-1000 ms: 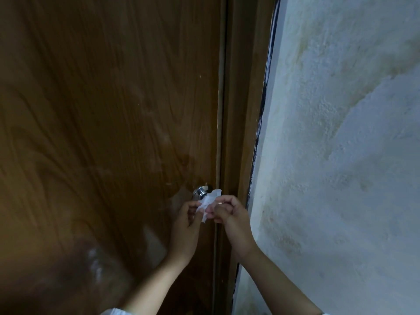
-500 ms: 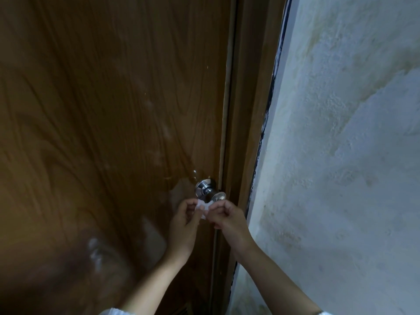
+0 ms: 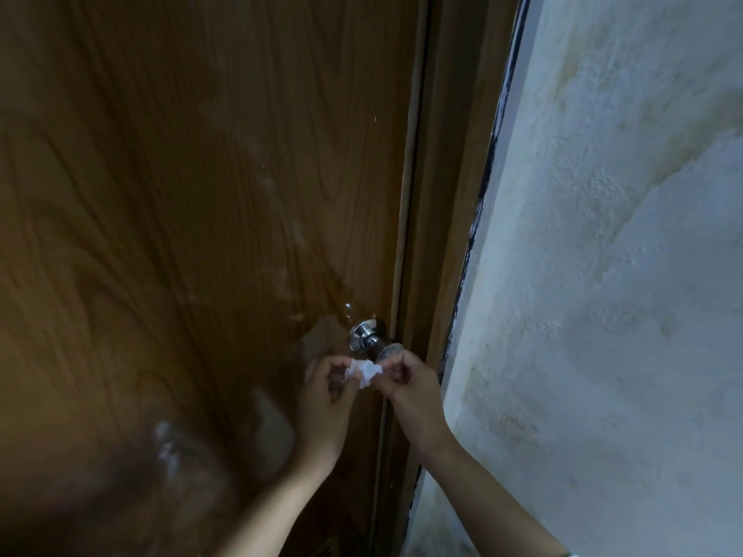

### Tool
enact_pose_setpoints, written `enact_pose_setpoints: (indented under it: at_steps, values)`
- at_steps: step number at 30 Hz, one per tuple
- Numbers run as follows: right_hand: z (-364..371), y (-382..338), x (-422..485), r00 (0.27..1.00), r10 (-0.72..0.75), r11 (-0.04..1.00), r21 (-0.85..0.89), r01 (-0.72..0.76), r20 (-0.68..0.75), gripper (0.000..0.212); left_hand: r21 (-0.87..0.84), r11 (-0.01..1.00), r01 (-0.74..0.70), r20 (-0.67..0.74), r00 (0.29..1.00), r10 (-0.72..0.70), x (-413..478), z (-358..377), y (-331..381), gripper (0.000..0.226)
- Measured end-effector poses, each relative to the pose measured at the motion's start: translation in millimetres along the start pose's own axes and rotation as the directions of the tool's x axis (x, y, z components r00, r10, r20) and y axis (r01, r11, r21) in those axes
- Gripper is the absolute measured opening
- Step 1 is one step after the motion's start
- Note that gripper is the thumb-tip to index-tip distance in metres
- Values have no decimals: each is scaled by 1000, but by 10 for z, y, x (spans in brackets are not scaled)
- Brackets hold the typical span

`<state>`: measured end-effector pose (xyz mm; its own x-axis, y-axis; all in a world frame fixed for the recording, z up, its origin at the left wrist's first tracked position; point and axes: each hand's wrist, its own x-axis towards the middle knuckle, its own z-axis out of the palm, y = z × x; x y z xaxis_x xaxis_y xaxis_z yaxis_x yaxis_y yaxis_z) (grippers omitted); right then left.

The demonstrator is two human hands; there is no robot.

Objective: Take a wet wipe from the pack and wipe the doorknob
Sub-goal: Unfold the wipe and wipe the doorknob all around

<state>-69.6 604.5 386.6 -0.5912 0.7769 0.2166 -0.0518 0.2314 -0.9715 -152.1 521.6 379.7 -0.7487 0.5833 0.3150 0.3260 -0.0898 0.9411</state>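
A round silver doorknob [image 3: 372,340] sticks out of the brown wooden door [image 3: 201,235] near its right edge. Just below the knob, a small crumpled white wet wipe [image 3: 364,371] is stretched between both hands. My left hand [image 3: 327,400] pinches its left end, and my right hand [image 3: 410,385] pinches its right end close under the knob's face. The wipe does not touch the knob. No wipe pack is in view.
The brown door frame [image 3: 438,235] runs along the door's right edge. A rough white plastered wall [image 3: 603,295] fills the right side. Pale smears mark the door above and left of the knob.
The wipe was up in front of the knob a second ago; both hands have dropped it below the knob, which now shows fully. The hands have pulled slightly apart.
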Motion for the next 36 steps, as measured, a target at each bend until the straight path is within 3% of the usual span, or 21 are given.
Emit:
enact_pose_setpoints:
  at_steps: [4, 8, 16, 21, 28, 36]
  values:
    - [28, 23, 13, 995, -72, 997, -33, 70, -67, 8, 37, 996, -82, 28, 996, 81, -46, -16, 38, 22]
    - [60, 28, 17, 994, -100, 993, -61, 97, -43, 9, 88, 987, -132, 58, 990, 127, -58, -42, 45, 28]
    - [128, -1, -24, 985, -156, 987, -13, 157, 74, 20, 64, 992, -109, -30, 993, 112, -9, -130, 35, 36]
    - [134, 0, -32, 983, -160, 987, 9, 160, 90, 18, 25, 998, -58, -46, 997, 59, -4, -134, -1, 27]
    - [118, 7, -25, 996, -94, 995, -15, 94, -9, 23, -180, 984, 2, -56, 998, -12, 20, -127, -3, 29]
    - [102, -14, -29, 997, -21, 999, -24, 23, 73, 22, -213, 976, 41, 3, 999, -42, 44, -156, -8, 40]
